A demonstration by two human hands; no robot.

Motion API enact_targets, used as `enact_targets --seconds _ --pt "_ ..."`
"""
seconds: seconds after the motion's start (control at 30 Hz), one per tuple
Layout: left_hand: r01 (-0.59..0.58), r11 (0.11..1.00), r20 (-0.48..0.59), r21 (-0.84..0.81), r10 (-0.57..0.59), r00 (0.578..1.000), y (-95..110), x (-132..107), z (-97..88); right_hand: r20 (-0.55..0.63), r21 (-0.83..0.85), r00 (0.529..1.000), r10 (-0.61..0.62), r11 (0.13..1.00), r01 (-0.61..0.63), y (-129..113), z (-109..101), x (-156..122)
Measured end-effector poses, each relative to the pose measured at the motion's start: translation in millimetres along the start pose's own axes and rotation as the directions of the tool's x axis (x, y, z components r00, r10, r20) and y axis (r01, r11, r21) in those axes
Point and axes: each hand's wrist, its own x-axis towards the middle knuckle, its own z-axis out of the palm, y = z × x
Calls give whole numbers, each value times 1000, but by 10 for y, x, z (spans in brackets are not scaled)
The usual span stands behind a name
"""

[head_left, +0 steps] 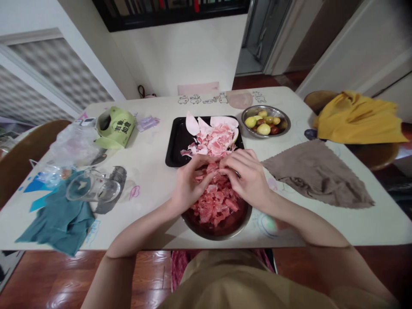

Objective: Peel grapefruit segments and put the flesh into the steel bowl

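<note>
A metal bowl [222, 235] near the front edge of the table holds a heap of red pomelo flesh [215, 206] in torn pieces. Over its far side, my left hand [195, 178] and my right hand [246, 174] meet with bent fingers. Between them is a piece of pomelo [211, 168], pinched from both sides; the fingers partly cover it. Just beyond my hands lies a black tray [175, 146], bearing pale pink membrane scraps [215, 140] and thick pieces of peel [192, 124].
Right of the tray stands a steel bowl [286, 124] of small yellow and brown fruits. A brown cloth [325, 176] lies at right. On the left are a glass pitcher [96, 189] on its side, a teal cloth [61, 219], a plastic bag [74, 141] and a green visor-like item [117, 126].
</note>
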Motion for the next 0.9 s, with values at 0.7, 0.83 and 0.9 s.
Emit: enact_targets --seconds 0.7,0.83,0.9 --pt "36 999 35 -17 -36 999 2 67 -88 1 23 990 140 990 -140 109 -127 44" --pt "1 1000 30 9 -2 1000 23 70 -96 -11 1 991 133 991 -133 108 -127 32" --pt "-8 1000 30 16 8 1000 35 71 -102 -22 -7 991 132 991 -132 103 -130 29"
